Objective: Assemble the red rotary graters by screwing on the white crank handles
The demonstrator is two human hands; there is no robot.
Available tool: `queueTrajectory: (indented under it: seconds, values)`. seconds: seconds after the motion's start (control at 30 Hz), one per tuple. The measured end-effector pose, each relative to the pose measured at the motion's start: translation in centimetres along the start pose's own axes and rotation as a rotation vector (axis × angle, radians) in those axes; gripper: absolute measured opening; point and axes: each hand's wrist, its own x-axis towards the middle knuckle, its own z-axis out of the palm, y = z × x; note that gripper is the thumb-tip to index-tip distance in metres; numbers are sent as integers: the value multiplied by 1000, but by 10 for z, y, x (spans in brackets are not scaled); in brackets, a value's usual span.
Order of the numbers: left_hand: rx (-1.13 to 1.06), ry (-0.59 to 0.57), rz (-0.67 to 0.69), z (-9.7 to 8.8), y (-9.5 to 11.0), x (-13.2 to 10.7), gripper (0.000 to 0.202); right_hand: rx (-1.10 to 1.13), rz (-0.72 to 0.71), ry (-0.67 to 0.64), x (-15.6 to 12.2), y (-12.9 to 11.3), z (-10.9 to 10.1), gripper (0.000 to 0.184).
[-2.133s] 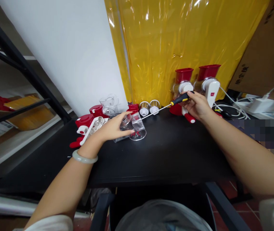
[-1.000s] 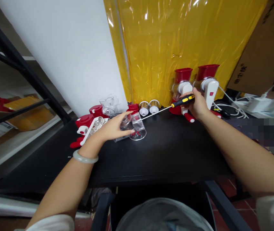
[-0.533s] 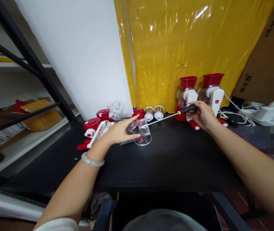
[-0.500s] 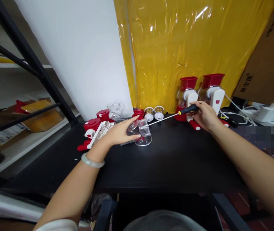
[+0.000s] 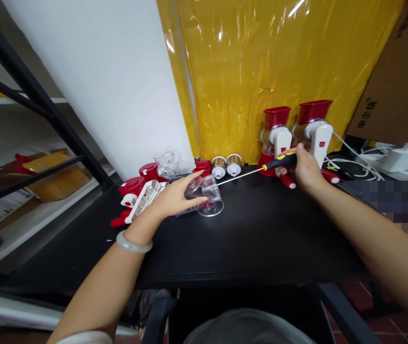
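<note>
My left hand (image 5: 175, 196) is curved around a clear plastic grater housing (image 5: 211, 191) lying on its side on the black table, thumb and fingers on either side of it. My right hand (image 5: 307, 169) grips the black and yellow handle of a long screwdriver (image 5: 280, 162). Its shaft points left, with the tip at the housing's near-side opening; exactly what the tip touches is too small to tell. Small red pieces (image 5: 206, 206) show through the clear plastic. Just left of my left hand lies a white crank arm (image 5: 144, 198) with a red handle.
Two red and white rotary graters (image 5: 276, 136) stand at the back right, close to my right hand. Metal grating drums (image 5: 234, 165) sit behind the housing. Red bases (image 5: 132, 185) and another clear housing (image 5: 168, 160) are at the back left. White cables (image 5: 363, 165) lie right.
The screwdriver handle has turned, showing more yellow, and my right fingers have shifted on it. My left hand keeps its hold on the housing. The whole view has shifted slightly.
</note>
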Motion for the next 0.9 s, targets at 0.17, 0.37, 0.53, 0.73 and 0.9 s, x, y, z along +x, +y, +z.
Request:
queueTrajectory:
  seconds: [0.17, 0.37, 0.53, 0.73, 0.9]
  values:
    - [31, 5, -33, 1, 1, 0, 87, -79, 30, -1, -2, -2, 0, 33]
    - [26, -4, -13, 0, 6, 2, 83, 135, 161, -84, 4, -1, -3, 11]
    - [12, -18, -39, -2, 8, 2, 84, 102, 149, -87, 7, 4, -8, 16]
    - [14, -12, -44, 0, 4, 2, 86, -144, 15, -23, 1, 0, -7, 45]
    - [21, -15, -47, 0, 2, 2, 87, -196, 5, -23, 0, 2, -6, 42]
